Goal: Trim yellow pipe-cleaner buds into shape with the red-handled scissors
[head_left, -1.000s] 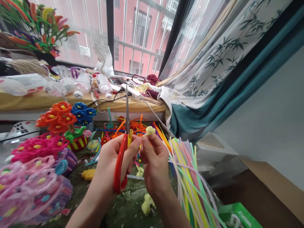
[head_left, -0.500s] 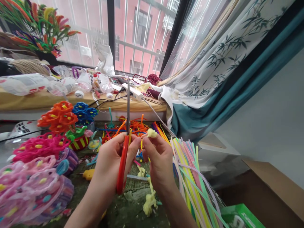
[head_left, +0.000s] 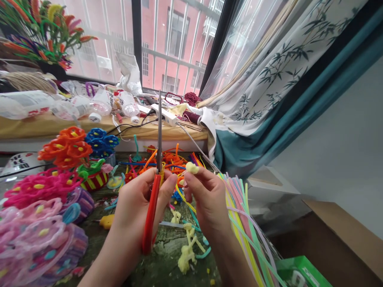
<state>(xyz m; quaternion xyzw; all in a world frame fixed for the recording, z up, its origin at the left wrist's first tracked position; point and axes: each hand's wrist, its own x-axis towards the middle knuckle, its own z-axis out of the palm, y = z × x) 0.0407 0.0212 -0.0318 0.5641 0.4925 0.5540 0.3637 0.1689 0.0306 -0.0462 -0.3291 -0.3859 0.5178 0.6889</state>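
Red-handled scissors [head_left: 151, 217] stand upright in my left hand [head_left: 136, 207], with their blades pointing up and close together. A yellow strip [head_left: 162, 173] shows by the pivot; whether my fingers hold it too is unclear. My right hand [head_left: 209, 199] pinches a pale yellow fuzzy pipe cleaner piece [head_left: 191, 168] between thumb and fingers. Below my hands, more pale yellow fuzzy pieces [head_left: 186, 255] lie on the dark table [head_left: 161, 263]. Behind my hands is a tangle of orange and other coloured pipe cleaners [head_left: 170, 157].
Pipe cleaner flowers stand at left: orange [head_left: 67, 147], blue [head_left: 100, 141], magenta [head_left: 38, 185] and pink [head_left: 44, 227]. A bundle of pastel pipe cleaners [head_left: 245, 223] lies at right, near a green box [head_left: 302, 271]. Plastic bottles [head_left: 100, 104] and a power strip [head_left: 164, 113] rest on the sill.
My right hand has moved slightly right, away from the scissors, with the pale yellow piece. The gap between my hands is wider. The view has shifted a little.
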